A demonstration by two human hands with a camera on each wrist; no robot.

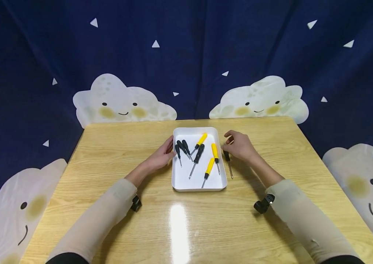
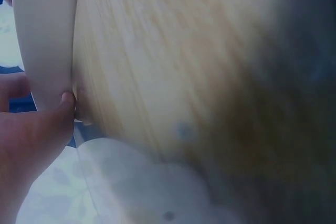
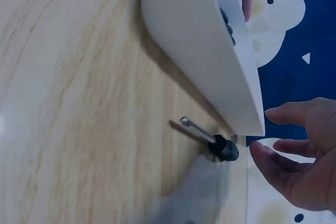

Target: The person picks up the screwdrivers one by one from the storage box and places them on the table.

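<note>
A white tray (image 1: 180, 185) holds several screwdrivers, some with yellow handles and some with black ones. My left hand (image 1: 160, 157) grips the tray's left side, its thumb at the rim and its fingers along the wall. Just outside the right side of the tray, a black-handled screwdriver (image 3: 223, 148) lies on the table, shaft towards me. My right hand (image 1: 239, 146) hovers at its handle end, overlapping the handle in the head view. In the right wrist view, the fingers are loosely bent, thumb and fingertips apart, with nothing between them.
The wooden table (image 1: 113, 146) carries the tray near its far edge. Behind hangs a dark blue curtain (image 1: 193, 55) with white triangles and cloud figures. A small black device (image 1: 264, 204) is strapped at the right wrist, another (image 1: 136, 203) at the left.
</note>
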